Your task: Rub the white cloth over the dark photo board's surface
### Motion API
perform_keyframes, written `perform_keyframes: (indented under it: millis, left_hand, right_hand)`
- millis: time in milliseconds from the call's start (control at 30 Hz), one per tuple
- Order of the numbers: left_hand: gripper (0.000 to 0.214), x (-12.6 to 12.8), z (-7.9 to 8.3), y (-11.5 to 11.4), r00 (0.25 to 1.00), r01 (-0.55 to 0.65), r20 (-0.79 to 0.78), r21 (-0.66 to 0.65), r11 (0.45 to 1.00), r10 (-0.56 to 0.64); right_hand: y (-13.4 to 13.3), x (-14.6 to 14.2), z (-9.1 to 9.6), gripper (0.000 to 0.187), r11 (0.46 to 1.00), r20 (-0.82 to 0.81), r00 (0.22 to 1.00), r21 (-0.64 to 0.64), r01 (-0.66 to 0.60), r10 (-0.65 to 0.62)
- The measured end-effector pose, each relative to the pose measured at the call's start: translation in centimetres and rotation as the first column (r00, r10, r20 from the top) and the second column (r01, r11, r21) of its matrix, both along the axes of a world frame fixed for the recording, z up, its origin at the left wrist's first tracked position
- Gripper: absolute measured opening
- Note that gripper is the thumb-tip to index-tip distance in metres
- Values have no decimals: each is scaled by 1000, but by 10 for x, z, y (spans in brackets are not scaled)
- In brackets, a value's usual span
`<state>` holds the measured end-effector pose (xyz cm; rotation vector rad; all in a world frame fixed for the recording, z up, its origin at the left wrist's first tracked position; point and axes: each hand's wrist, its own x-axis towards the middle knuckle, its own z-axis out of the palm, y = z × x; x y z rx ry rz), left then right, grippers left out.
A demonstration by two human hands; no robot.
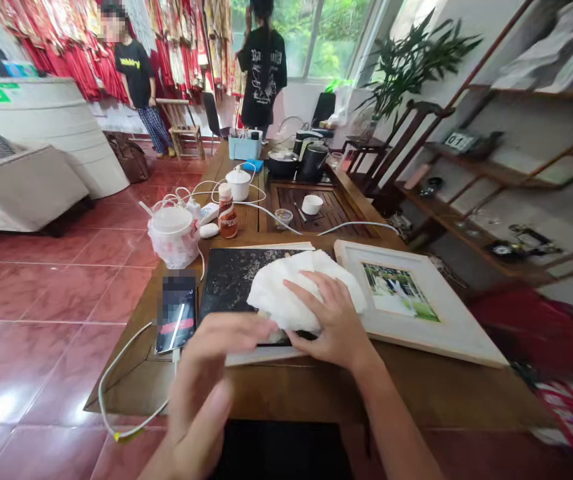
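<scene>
Brown wooden table (286,390) carries a white-matted framed photograph (449,337) and, left of it, a dark speckled panel (231,287). A crumpled white cloth (301,290) lies on the panel. The right hand (329,320) rests on the cloth, fingers spread, distributing pressure evenly. The left hand (211,373), blurred, stays apart at the cloth's near edge; contact cannot be confirmed.

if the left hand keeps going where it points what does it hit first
Most likely the white cloth in front of it; the left hand is blurred, but its fingertips look about at the cloth's edge.
</scene>
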<state>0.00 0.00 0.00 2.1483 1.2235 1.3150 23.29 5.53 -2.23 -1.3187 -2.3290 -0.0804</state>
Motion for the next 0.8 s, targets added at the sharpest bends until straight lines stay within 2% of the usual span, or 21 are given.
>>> perform_keyframes:
  millis: [67, 133, 167, 267, 367, 467, 667, 800]
  left_hand:
    - [26, 0, -10, 21, 997, 0, -75, -17, 1000, -1]
    - [31, 0, -21, 38, 944, -103, -316, -11, 995, 95]
    - [35, -1, -26, 44, 914, -139, -387, -10, 990, 124]
    - [45, -8, -40, 56, 853, -276, -465, -20, 961, 235]
    - [58, -20, -49, 64, 839, -421, -435, -142, 896, 326]
    - [64, -28, -54, 70, 924, -310, -329, -343, 887, 195]
    - [64, -32, -66, 72, 964, -255, -175, -383, 888, 202]
    - [62, -35, -75, 73, 969, -243, -133, -372, 896, 207]
  right_hand:
    - [-3, 4, 5, 78, 999, -35, 999, 33, 4, -3]
    - [-3, 6, 10, 81, 999, -40, 999, 49, 19, -17]
    - [-2, 7, 11, 81, 998, -28, 999, 56, 35, -34]
    - [5, 7, 12, 78, 998, 35, 998, 20, 59, -60]
    - [14, 8, 8, 74, 997, 64, 997, -61, 47, -43]
    - [19, 10, 4, 72, 996, 53, 998, -85, 39, -35]
    - [18, 12, 1, 74, 998, 65, 998, -62, 22, -18]
    - [26, 15, -1, 73, 999, 103, 994, -33, 39, -36]
